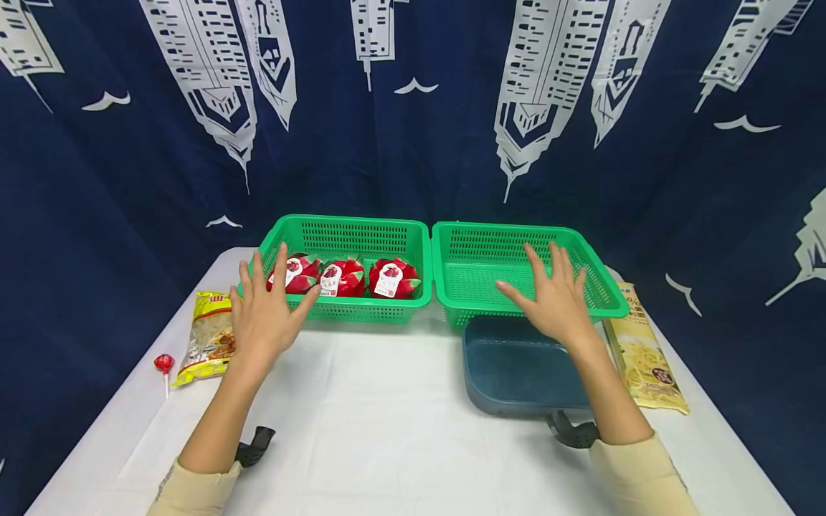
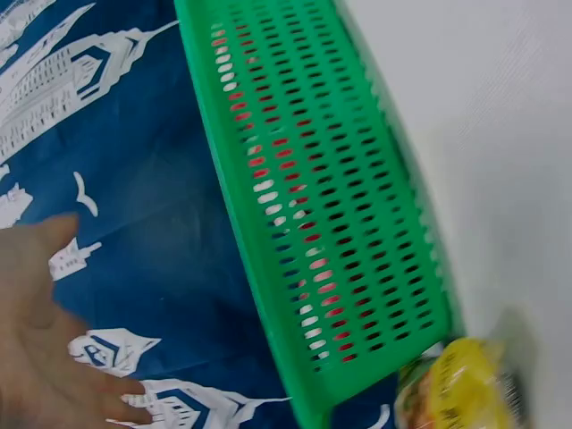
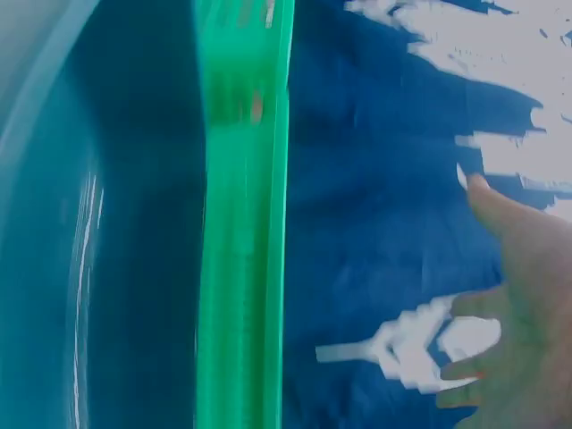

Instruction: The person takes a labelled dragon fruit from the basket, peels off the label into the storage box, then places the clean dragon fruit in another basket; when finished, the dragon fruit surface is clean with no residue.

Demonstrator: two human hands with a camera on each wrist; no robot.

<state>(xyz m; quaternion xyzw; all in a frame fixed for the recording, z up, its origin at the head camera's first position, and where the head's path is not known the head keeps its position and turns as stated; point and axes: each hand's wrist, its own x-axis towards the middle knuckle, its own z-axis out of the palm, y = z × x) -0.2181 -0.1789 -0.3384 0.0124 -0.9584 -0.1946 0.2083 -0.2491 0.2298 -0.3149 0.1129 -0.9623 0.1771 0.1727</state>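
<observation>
My left hand (image 1: 267,319), fingers spread, hovers in front of the left green basket (image 1: 361,312) and holds nothing. Inside that basket sit three red-wrapped packages (image 1: 345,278) with white labels; the hand partly covers the leftmost. My right hand (image 1: 560,304), its fingers also spread, is in the air over the front of the right green basket (image 1: 510,233), with nothing in its grasp. Below the right wrist lies a dark blue rectangular bin (image 1: 516,373), partly hidden by the forearm. In the left wrist view the left hand (image 2: 54,340) appears at the lower left, apart from the basket.
At the left are a yellow food bag (image 1: 209,337) and a red lollipop (image 1: 164,364). A yellow noodle package (image 1: 648,351) lies at the right edge. A white cloth covers the table (image 1: 387,430); a navy curtain (image 1: 426,158) hangs behind.
</observation>
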